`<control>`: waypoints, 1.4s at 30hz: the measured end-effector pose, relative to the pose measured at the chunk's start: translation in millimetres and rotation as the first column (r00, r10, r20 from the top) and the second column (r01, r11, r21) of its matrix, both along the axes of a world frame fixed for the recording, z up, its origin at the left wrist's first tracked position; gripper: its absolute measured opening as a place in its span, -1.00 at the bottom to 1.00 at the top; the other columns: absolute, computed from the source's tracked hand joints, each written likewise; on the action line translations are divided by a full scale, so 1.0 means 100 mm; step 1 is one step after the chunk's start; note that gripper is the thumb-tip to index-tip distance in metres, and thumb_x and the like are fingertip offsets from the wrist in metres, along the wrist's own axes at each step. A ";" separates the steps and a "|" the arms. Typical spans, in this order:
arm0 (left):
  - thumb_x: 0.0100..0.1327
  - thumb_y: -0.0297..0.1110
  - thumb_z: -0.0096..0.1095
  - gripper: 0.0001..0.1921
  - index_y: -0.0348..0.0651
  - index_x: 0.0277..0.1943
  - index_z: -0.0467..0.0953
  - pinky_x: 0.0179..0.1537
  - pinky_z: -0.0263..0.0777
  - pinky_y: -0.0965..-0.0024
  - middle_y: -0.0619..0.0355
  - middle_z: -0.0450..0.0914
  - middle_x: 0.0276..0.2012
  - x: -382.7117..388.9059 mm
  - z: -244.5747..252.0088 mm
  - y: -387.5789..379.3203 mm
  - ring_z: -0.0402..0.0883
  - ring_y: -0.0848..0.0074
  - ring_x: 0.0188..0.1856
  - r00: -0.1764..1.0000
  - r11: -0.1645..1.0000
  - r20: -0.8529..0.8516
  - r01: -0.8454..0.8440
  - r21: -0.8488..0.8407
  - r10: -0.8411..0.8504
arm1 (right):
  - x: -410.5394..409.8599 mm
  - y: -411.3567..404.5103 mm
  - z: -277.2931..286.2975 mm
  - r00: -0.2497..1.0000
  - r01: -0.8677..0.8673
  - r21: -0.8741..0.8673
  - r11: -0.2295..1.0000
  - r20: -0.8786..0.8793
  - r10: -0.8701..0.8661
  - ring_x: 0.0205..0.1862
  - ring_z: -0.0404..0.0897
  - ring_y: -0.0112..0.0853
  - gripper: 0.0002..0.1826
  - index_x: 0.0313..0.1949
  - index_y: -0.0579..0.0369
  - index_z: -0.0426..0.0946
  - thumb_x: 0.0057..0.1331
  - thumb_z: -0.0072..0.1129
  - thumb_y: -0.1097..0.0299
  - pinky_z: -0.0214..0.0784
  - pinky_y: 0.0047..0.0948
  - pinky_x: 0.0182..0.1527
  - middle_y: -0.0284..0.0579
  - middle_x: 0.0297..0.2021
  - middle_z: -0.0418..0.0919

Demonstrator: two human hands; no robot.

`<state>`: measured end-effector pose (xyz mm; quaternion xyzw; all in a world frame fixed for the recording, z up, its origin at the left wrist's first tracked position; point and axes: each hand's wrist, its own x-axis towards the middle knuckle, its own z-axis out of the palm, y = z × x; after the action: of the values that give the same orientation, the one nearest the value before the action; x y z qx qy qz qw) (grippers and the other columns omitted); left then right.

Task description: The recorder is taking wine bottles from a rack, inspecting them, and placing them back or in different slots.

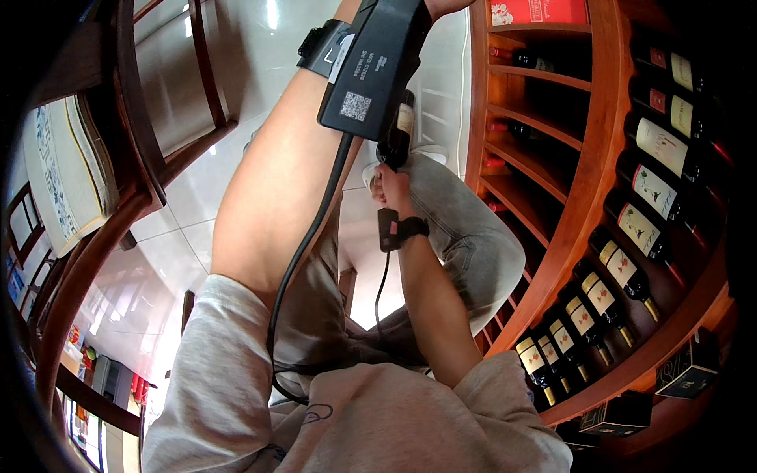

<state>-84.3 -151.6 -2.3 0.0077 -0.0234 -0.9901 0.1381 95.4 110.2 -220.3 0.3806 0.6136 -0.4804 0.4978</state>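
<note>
My left arm reaches up across the view to the top edge. Only a small part of my left hand (pixel 452 6) shows there, and its fingers are cut off. A black device (pixel 369 77) with a cable is strapped to that forearm and wrist. Below it, beside my bent right knee, my right hand (pixel 392 186) grips the narrow end of a dark glass wine bottle (pixel 395 142) with a pale label. The device hides part of the bottle. Something white (pixel 369 174) sits beside my right fingers; I cannot tell what it is.
At right stands a wooden wine rack (pixel 597 189) with several labelled bottles (pixel 641 227) lying tilted. Black boxes (pixel 686 366) sit beneath them. A red box (pixel 538 12) tops the shelves. Left is a dark wooden chair (pixel 142 118) with a pale patterned cushion (pixel 65 171). Glossy tiles (pixel 189 219) cover the floor.
</note>
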 end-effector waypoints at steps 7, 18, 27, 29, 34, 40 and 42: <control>0.20 -0.33 -0.01 -0.73 -0.24 -0.06 0.36 -0.16 0.40 0.40 0.09 0.53 -0.22 -0.01 0.01 0.02 0.53 0.45 -0.22 1.000 1.000 0.011 0.003 0.020 -0.003 | -0.20 0.04 0.16 0.275 0.957 -0.226 0.180 0.906 -0.323 -0.85 0.11 -0.64 -0.68 -0.66 -0.04 0.19 0.25 -0.02 0.40 -0.01 -0.65 -0.81 -0.46 -0.84 0.14; 0.21 -0.32 -0.02 -0.74 -0.22 -0.07 0.36 -0.17 0.42 0.40 0.10 0.55 -0.23 -0.05 0.00 0.03 0.54 0.45 -0.23 1.000 1.000 -0.007 0.016 0.003 -0.016 | -0.05 0.00 0.05 0.228 0.965 -0.143 0.221 0.874 -0.428 -0.85 0.10 -0.62 -0.63 -0.69 -0.03 0.17 0.29 -0.05 0.42 0.07 -0.67 -0.81 -0.43 -0.86 0.12; 0.22 -0.34 -0.03 -0.72 -0.28 -0.05 0.35 -0.16 0.41 0.39 0.06 0.52 -0.20 -0.04 0.03 0.07 0.52 0.44 -0.22 1.000 1.000 0.013 0.006 0.002 -0.007 | 0.01 0.06 -0.09 0.305 0.921 -0.131 0.367 0.828 -0.470 -0.82 0.16 -0.61 -0.64 -0.70 -0.06 0.19 0.27 -0.01 0.42 0.10 -0.63 -0.77 -0.45 -0.83 0.19; 0.23 -0.35 -0.03 -0.70 -0.32 -0.03 0.35 -0.15 0.40 0.40 0.03 0.51 -0.19 -0.07 -0.02 0.14 0.51 0.43 -0.21 1.000 0.998 -0.015 0.027 0.052 -0.026 | -0.02 0.14 -0.10 0.326 0.914 -0.106 0.391 0.765 -0.555 -0.81 0.16 -0.61 -0.66 -0.68 -0.05 0.20 0.24 0.02 0.44 0.12 -0.64 -0.76 -0.45 -0.81 0.20; 0.23 -0.37 -0.01 -0.65 -0.37 0.05 0.32 -0.12 0.38 0.40 0.04 0.49 -0.18 0.05 0.12 -0.03 0.48 0.44 -0.22 0.999 1.000 0.039 0.003 -0.019 -0.002 | 0.03 -0.13 -0.12 0.326 0.901 -0.126 0.415 0.829 -0.454 -0.81 0.19 -0.62 -0.62 -0.72 -0.08 0.17 0.21 0.04 0.48 0.14 -0.62 -0.76 -0.46 -0.82 0.19; 0.25 -0.36 -0.04 -0.65 -0.35 0.05 0.37 -0.08 0.40 0.37 0.08 0.54 -0.23 -0.01 0.07 0.02 0.51 0.43 -0.21 0.999 0.998 -0.016 0.051 -0.024 -0.051 | -0.10 -0.01 -0.08 0.349 0.892 -0.130 0.434 0.809 -0.474 -0.84 0.16 -0.64 -0.67 -0.68 -0.05 0.19 0.20 0.06 0.47 0.08 -0.68 -0.77 -0.47 -0.83 0.18; 0.26 -0.35 -0.04 -0.65 -0.35 0.05 0.37 -0.09 0.40 0.37 0.08 0.54 -0.23 0.07 0.16 -0.10 0.52 0.43 -0.21 0.999 0.998 -0.008 0.039 -0.053 -0.040 | -0.05 -0.20 -0.04 0.381 0.863 -0.148 0.483 0.819 -0.429 -0.81 0.20 -0.64 -0.66 -0.69 -0.07 0.20 0.19 0.08 0.46 0.14 -0.66 -0.74 -0.47 -0.81 0.21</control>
<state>-77.7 -161.5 13.7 -0.0009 -0.0493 -0.9917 0.1186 90.2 90.1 -224.7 0.5828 -0.0062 -0.6191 0.5262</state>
